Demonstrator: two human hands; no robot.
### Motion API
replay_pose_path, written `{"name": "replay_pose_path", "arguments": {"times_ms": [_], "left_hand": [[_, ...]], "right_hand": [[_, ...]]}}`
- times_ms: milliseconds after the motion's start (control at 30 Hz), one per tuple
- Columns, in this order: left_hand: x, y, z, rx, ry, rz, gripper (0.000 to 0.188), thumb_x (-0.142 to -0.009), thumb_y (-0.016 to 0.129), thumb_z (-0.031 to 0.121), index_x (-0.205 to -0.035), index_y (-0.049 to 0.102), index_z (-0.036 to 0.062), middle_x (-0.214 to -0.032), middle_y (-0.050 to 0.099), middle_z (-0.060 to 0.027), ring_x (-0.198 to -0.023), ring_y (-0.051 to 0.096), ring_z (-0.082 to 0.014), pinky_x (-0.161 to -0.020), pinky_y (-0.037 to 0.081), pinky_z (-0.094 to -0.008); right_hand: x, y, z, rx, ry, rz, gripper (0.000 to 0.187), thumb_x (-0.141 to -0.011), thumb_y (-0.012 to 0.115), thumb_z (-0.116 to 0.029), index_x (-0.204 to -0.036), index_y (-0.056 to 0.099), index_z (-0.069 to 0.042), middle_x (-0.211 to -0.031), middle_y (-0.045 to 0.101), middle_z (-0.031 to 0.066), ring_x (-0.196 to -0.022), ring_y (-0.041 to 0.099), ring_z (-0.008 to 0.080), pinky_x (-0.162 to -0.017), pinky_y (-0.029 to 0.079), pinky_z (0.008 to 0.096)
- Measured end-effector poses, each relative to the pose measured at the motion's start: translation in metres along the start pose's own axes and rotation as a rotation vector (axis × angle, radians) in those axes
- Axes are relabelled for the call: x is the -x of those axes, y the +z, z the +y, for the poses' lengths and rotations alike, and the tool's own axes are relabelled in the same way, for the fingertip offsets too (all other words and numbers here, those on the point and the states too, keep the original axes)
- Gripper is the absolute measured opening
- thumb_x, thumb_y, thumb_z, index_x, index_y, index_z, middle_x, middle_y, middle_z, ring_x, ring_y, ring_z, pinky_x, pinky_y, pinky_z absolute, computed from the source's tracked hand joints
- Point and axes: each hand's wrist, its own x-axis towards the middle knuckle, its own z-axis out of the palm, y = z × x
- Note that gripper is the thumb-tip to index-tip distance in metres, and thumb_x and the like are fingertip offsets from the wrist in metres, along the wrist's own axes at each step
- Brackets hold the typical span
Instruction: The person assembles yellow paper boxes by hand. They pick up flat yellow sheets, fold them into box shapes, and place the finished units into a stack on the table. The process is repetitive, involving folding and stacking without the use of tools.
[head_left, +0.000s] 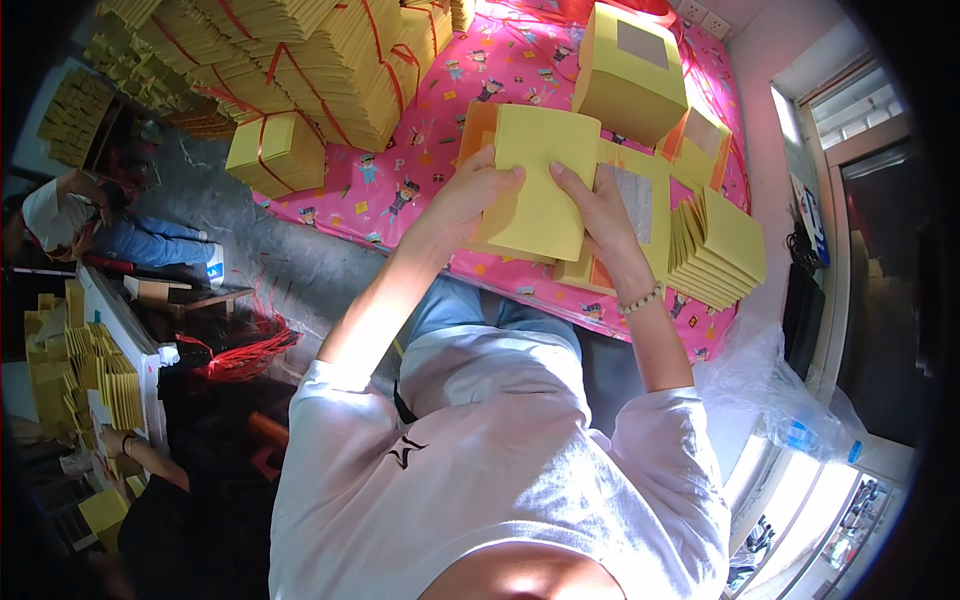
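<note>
Both my hands grip a flat, rectangular yellow paper packet above the table. My left hand is closed on its left edge, with the thumb lying on top. My right hand pinches the right edge, its thumb pressed on the upper face; the fingers beneath are hidden. Orange paper shows behind the packet at the left. Under and beside my right hand lie yellow paper pieces with a grey panel. A fanned row of folded yellow packets rests farther right.
A pink patterned cloth covers the table. Tall yellow bundles tied with red string stand at the far left, a yellow block at the far right. A clear plastic bag hangs by the right edge. Other people sit at left.
</note>
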Motion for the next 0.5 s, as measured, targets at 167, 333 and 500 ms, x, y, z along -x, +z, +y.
{"name": "replay_pose_path", "arguments": {"times_ms": [167, 333, 500], "left_hand": [[-0.001, 0.013, 0.0, 0.014, -0.028, 0.113, 0.042, -0.095, 0.047, 0.006, -0.136, 0.041, 0.0017, -0.127, 0.055, -0.0136, -0.112, 0.06, -0.0243, -0.093, 0.051, -0.0395], [0.0, 0.019, 0.005, 0.005, -0.07, 0.151, 0.038, -0.097, 0.051, 0.013, -0.133, 0.045, 0.0023, -0.123, 0.058, -0.0129, -0.109, 0.061, -0.0234, -0.09, 0.053, -0.0388], [-0.005, 0.012, 0.0, 0.014, -0.077, 0.127, 0.037, -0.097, 0.053, 0.015, -0.131, 0.048, 0.0019, -0.121, 0.06, -0.0124, -0.108, 0.062, -0.0234, -0.089, 0.053, -0.0381]], "right_hand": [[0.008, 0.016, -0.014, -0.106, 0.057, 0.091, 0.041, -0.092, 0.063, -0.025, -0.123, 0.055, 0.001, -0.113, 0.063, 0.0102, -0.1, 0.063, 0.0159, -0.082, 0.052, 0.0284], [0.006, 0.015, -0.016, -0.184, 0.12, 0.087, 0.039, -0.093, 0.062, -0.023, -0.123, 0.054, 0.001, -0.112, 0.063, 0.0098, -0.1, 0.063, 0.0164, -0.081, 0.053, 0.0288], [0.002, 0.01, -0.01, -0.217, 0.135, 0.068, 0.038, -0.093, 0.061, -0.022, -0.122, 0.054, 0.002, -0.111, 0.063, 0.0101, -0.099, 0.063, 0.0168, -0.081, 0.053, 0.0291]]}}
